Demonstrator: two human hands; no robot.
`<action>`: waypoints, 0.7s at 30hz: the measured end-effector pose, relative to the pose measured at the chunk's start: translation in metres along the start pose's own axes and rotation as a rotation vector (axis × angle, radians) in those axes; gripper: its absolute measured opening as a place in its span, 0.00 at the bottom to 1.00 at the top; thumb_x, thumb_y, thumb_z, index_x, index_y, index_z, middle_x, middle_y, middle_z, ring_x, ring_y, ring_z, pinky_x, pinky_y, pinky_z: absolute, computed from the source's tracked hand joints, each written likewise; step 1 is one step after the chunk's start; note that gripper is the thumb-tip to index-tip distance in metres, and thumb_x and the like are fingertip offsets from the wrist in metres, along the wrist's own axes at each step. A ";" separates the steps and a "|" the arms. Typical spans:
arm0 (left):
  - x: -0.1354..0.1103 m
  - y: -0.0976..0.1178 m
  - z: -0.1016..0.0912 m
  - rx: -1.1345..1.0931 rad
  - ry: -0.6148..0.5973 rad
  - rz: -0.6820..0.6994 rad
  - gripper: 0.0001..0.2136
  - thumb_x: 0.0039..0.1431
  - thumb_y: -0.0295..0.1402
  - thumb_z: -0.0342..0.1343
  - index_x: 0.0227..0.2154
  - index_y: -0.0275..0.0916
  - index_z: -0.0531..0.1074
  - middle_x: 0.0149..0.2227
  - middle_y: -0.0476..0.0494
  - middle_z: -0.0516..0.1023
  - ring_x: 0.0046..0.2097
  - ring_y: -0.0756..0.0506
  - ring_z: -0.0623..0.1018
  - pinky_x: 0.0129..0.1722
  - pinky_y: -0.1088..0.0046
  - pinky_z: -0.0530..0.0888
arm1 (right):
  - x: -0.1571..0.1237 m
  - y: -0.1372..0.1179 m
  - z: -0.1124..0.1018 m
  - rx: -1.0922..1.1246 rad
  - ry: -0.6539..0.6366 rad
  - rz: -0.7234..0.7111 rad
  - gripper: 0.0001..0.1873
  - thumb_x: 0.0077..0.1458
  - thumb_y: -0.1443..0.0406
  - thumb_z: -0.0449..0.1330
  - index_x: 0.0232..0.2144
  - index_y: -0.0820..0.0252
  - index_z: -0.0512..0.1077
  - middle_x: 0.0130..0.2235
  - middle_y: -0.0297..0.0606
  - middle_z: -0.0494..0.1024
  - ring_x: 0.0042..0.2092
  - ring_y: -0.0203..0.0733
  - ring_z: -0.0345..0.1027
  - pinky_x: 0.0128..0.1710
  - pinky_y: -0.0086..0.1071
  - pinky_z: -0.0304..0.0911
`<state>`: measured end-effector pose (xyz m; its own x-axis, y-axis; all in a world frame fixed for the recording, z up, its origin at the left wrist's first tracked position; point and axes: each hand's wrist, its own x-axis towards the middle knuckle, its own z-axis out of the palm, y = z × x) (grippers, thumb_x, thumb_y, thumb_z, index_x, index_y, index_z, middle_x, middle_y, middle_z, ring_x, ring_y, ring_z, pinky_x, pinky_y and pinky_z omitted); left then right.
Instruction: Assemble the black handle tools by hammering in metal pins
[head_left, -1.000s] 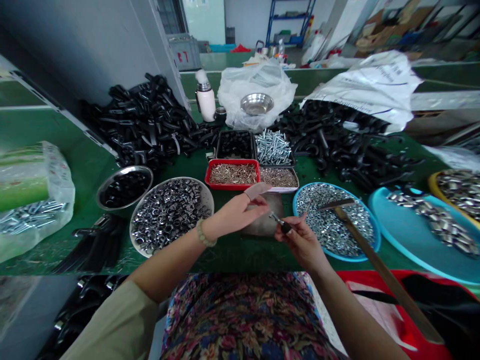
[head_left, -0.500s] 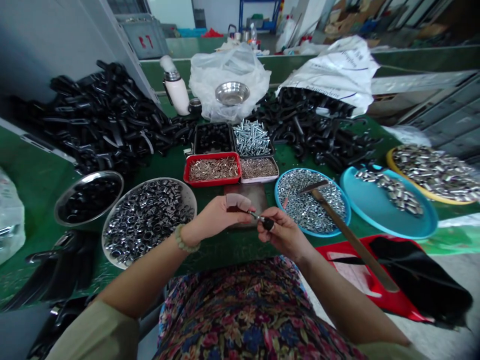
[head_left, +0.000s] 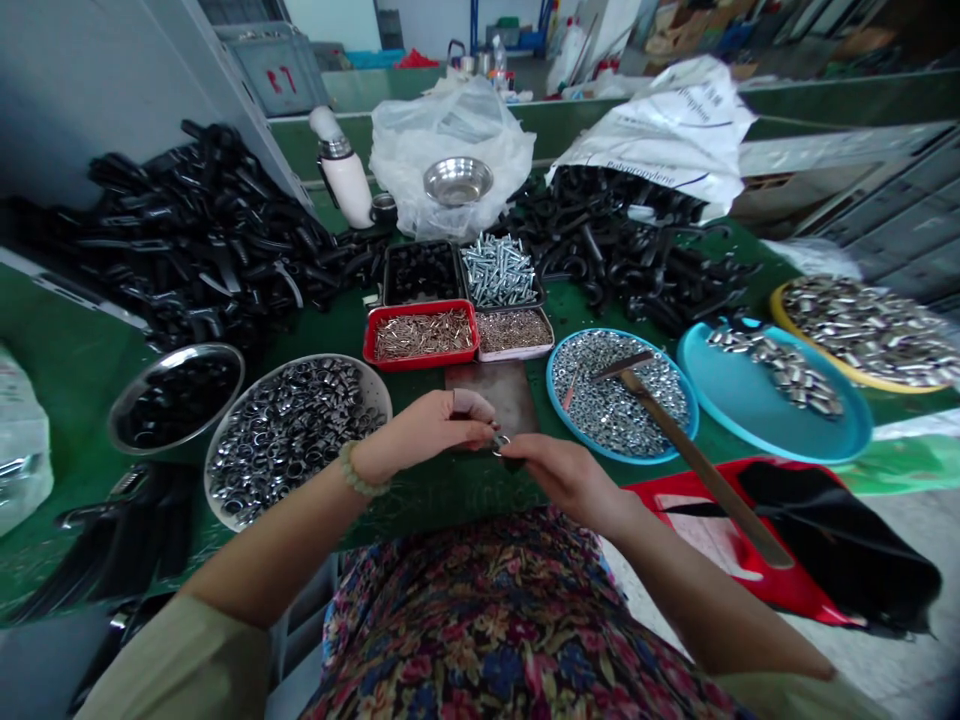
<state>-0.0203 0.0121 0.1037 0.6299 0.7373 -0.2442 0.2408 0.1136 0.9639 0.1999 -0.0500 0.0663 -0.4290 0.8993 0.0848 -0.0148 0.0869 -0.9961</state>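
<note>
A small shiny metal ring [head_left: 501, 444] is pinched between my two hands, above the front edge of a flat metal plate [head_left: 514, 395]. My left hand [head_left: 442, 425], with a tape-like wrap on a finger and a beaded bracelet at the wrist, closes its fingertips on the ring's far side. From the right, my right hand [head_left: 566, 478] grips the ring's near edge with thumb and fingers together. Its curled fingers hide whatever else may be in the palm. Similar rings fill the round tray [head_left: 216, 500] by my left forearm.
Behind the plate stand a red tray [head_left: 367, 352] of small pins and a tray of bolts [head_left: 499, 270]. A hammer [head_left: 675, 425] lies across the blue basin [head_left: 553, 400] of nuts and overhangs its front. Black plastic parts [head_left: 225, 230] are heaped at left and right.
The black knob-like piece with a metal shank, held in my right fingers before, no longer shows. My right hand has turned palm down, and a ring now shows between the fingertips.
</note>
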 end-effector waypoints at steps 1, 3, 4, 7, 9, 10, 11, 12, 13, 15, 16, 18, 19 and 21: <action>0.000 0.002 0.002 -0.012 0.039 0.061 0.06 0.53 0.33 0.61 0.33 0.37 0.76 0.30 0.48 0.77 0.31 0.50 0.75 0.34 0.76 0.72 | 0.001 0.001 0.002 0.112 0.031 0.024 0.10 0.58 0.60 0.60 0.42 0.53 0.74 0.40 0.37 0.79 0.42 0.39 0.75 0.46 0.37 0.71; -0.001 0.004 0.008 0.001 0.133 0.219 0.05 0.52 0.32 0.62 0.32 0.38 0.75 0.32 0.48 0.77 0.35 0.50 0.76 0.38 0.75 0.73 | 0.003 0.007 0.009 0.435 0.095 0.123 0.12 0.54 0.57 0.64 0.39 0.54 0.71 0.33 0.32 0.78 0.31 0.33 0.74 0.34 0.29 0.73; -0.002 0.004 0.011 0.029 0.172 0.297 0.04 0.53 0.32 0.62 0.31 0.38 0.75 0.33 0.47 0.77 0.36 0.49 0.76 0.39 0.74 0.73 | 0.004 0.010 0.012 0.592 0.119 0.175 0.15 0.51 0.56 0.67 0.38 0.54 0.70 0.30 0.30 0.76 0.27 0.30 0.72 0.29 0.25 0.71; -0.005 0.002 0.020 0.140 0.263 0.441 0.04 0.55 0.32 0.61 0.33 0.40 0.76 0.36 0.45 0.77 0.40 0.48 0.76 0.42 0.74 0.73 | 0.006 0.018 0.019 0.877 0.143 0.283 0.20 0.43 0.58 0.72 0.37 0.54 0.70 0.29 0.27 0.74 0.23 0.25 0.67 0.26 0.17 0.68; -0.008 0.001 0.024 0.177 0.314 0.449 0.05 0.55 0.32 0.61 0.35 0.40 0.76 0.37 0.44 0.78 0.40 0.48 0.77 0.41 0.74 0.73 | 0.005 0.020 0.020 0.950 0.128 0.314 0.21 0.41 0.60 0.73 0.37 0.54 0.70 0.29 0.26 0.74 0.23 0.24 0.66 0.26 0.16 0.68; -0.010 0.001 0.024 0.191 0.324 0.439 0.06 0.54 0.33 0.62 0.35 0.40 0.76 0.37 0.44 0.78 0.39 0.48 0.77 0.41 0.74 0.74 | 0.004 0.020 0.020 0.964 0.114 0.319 0.21 0.41 0.60 0.73 0.37 0.54 0.70 0.29 0.26 0.74 0.23 0.24 0.66 0.26 0.16 0.67; -0.011 0.002 0.023 0.206 0.322 0.426 0.06 0.54 0.33 0.62 0.35 0.40 0.77 0.36 0.44 0.78 0.39 0.48 0.77 0.40 0.74 0.74 | 0.003 0.019 0.020 0.960 0.100 0.313 0.22 0.41 0.60 0.73 0.37 0.54 0.70 0.29 0.26 0.74 0.23 0.24 0.67 0.25 0.16 0.67; -0.012 0.003 0.022 0.222 0.310 0.411 0.07 0.53 0.33 0.63 0.35 0.41 0.77 0.36 0.45 0.78 0.38 0.48 0.77 0.40 0.74 0.74 | 0.001 0.018 0.019 0.933 0.088 0.295 0.21 0.41 0.60 0.73 0.37 0.54 0.70 0.28 0.27 0.74 0.23 0.25 0.68 0.25 0.17 0.67; -0.013 0.003 0.020 0.233 0.289 0.387 0.06 0.53 0.33 0.63 0.35 0.41 0.78 0.36 0.45 0.78 0.38 0.48 0.77 0.40 0.74 0.74 | 0.000 0.016 0.017 0.875 0.078 0.258 0.20 0.44 0.58 0.72 0.38 0.54 0.70 0.28 0.27 0.75 0.24 0.26 0.69 0.25 0.18 0.68; -0.012 0.004 0.015 0.212 0.221 0.271 0.06 0.52 0.34 0.63 0.34 0.41 0.78 0.35 0.46 0.78 0.36 0.48 0.77 0.38 0.74 0.74 | -0.003 0.009 0.011 0.620 0.064 0.157 0.13 0.52 0.58 0.66 0.39 0.54 0.72 0.30 0.30 0.77 0.28 0.30 0.73 0.29 0.22 0.70; -0.010 0.003 0.012 0.175 0.170 0.180 0.06 0.53 0.34 0.63 0.34 0.40 0.78 0.34 0.47 0.78 0.34 0.49 0.77 0.36 0.74 0.74 | -0.004 0.005 0.007 0.434 0.046 0.102 0.11 0.55 0.59 0.63 0.40 0.54 0.73 0.33 0.33 0.78 0.33 0.33 0.75 0.34 0.26 0.72; -0.006 0.001 0.006 0.082 0.055 -0.003 0.07 0.52 0.34 0.62 0.33 0.38 0.76 0.30 0.48 0.77 0.28 0.50 0.76 0.30 0.76 0.73 | -0.007 -0.001 0.002 0.066 -0.002 0.005 0.10 0.59 0.62 0.60 0.43 0.53 0.74 0.41 0.38 0.80 0.44 0.39 0.75 0.46 0.35 0.71; -0.004 0.001 0.004 0.044 0.010 -0.058 0.07 0.52 0.34 0.62 0.33 0.37 0.75 0.28 0.49 0.76 0.27 0.51 0.75 0.28 0.76 0.72 | -0.008 -0.003 0.000 -0.050 -0.020 -0.018 0.11 0.59 0.63 0.59 0.44 0.53 0.75 0.44 0.39 0.79 0.48 0.41 0.73 0.51 0.37 0.68; -0.002 0.001 0.003 0.007 -0.016 -0.039 0.07 0.50 0.32 0.63 0.33 0.36 0.74 0.28 0.50 0.75 0.27 0.51 0.75 0.29 0.76 0.72 | -0.008 -0.001 0.002 -0.004 -0.008 0.000 0.10 0.59 0.63 0.60 0.43 0.53 0.75 0.42 0.38 0.80 0.46 0.40 0.74 0.50 0.36 0.69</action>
<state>-0.0189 0.0090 0.1050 0.6314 0.7219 -0.2833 0.2707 0.1372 0.9528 0.2011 -0.0585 0.0669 -0.4367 0.8956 0.0847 -0.0113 0.0887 -0.9960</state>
